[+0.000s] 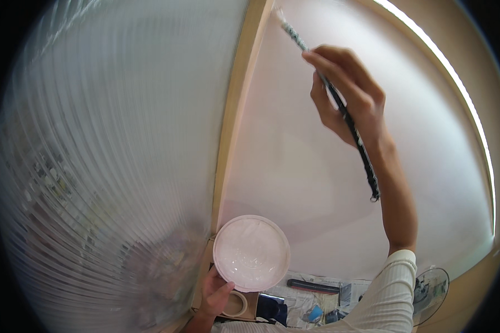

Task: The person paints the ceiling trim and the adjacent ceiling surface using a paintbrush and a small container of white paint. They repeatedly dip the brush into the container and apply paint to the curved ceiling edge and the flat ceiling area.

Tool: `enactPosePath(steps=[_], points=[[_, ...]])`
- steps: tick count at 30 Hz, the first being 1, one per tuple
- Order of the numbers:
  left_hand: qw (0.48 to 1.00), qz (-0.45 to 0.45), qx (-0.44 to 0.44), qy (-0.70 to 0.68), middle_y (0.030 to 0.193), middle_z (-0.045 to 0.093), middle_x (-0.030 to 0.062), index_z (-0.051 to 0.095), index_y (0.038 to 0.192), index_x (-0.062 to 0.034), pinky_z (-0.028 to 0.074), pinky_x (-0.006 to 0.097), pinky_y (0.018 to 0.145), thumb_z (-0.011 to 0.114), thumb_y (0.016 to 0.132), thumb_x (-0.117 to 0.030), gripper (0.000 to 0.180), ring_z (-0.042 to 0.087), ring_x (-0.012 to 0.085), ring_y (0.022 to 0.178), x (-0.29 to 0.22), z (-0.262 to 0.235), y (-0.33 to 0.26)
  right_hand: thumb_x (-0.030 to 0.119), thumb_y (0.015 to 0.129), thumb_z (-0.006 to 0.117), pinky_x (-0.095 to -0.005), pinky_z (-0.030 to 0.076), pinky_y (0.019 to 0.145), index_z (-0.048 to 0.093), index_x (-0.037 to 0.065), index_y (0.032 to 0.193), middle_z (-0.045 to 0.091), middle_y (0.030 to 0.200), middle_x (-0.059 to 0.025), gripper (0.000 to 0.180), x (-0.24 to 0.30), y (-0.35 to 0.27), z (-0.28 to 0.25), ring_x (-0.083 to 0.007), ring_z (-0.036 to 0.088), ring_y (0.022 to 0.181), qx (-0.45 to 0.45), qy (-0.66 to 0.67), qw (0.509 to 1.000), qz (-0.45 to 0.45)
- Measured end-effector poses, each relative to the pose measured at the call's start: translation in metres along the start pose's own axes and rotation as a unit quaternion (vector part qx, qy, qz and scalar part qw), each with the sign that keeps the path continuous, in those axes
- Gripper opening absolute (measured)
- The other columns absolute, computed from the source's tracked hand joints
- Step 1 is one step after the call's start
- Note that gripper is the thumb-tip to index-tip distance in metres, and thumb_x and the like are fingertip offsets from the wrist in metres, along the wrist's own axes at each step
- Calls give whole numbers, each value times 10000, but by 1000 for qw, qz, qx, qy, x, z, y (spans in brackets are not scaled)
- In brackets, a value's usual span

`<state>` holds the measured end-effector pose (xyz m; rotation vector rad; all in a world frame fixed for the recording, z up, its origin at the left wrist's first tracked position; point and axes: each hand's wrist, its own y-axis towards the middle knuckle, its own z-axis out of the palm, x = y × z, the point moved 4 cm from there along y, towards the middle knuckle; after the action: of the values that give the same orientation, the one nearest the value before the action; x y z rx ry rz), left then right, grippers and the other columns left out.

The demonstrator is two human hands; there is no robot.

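Note:
My right hand (356,91) is raised in front of a pale wall panel (311,183). It grips a paintbrush (354,130) by its black, paint-flecked handle. The paint-coated bristles point up and left, close to a wooden strip (236,116) at the panel's left edge; whether they touch it I cannot tell. Low in the view, my left hand (215,293) holds a round, shallow pinkish-white dish (251,252) by its lower left rim, thumb on the edge. Wet, glossy white paint covers the inside of the dish.
Left of the strip stands a ribbed translucent panel (111,139). Below the dish, a tape roll (236,304) sits by a cardboard box. Newspaper (300,302) lies under a long dark tool (313,286) and small items. A clear-rimmed round object (434,294) stands lower right.

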<state>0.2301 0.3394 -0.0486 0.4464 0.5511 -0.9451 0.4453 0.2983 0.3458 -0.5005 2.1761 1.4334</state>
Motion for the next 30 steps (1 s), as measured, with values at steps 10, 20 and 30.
enactPosePath(steps=[10, 20, 30], points=[[1000, -6, -7, 12, 1319, 570, 154, 426, 1397, 74, 382, 394, 1094, 650, 838, -13, 609, 535, 239, 1252, -12, 12, 0, -130, 689, 666, -312, 570, 594, 664, -67, 1101, 610, 1043, -131, 416, 32, -35, 1, -196, 658, 747, 75, 43, 996, 20], [1000, -9, 3, 13, 1366, 534, 171, 401, 1417, 82, 360, 402, 1112, 644, 842, -21, 633, 501, 252, 1295, -2, 0, 1, -119, 678, 678, -313, 564, 594, 660, -83, 1084, 592, 1037, -136, 407, 42, -46, 18, -213, 653, 747, 85, 44, 995, 9], [1000, -13, -4, 22, 1372, 526, 171, 386, 1427, 86, 355, 396, 1116, 638, 837, -12, 649, 495, 250, 1300, -9, 6, 2, -107, 673, 677, -316, 560, 599, 662, -87, 1090, 609, 1040, -147, 418, 46, -45, 8, -218, 657, 757, 55, 16, 998, -1]])
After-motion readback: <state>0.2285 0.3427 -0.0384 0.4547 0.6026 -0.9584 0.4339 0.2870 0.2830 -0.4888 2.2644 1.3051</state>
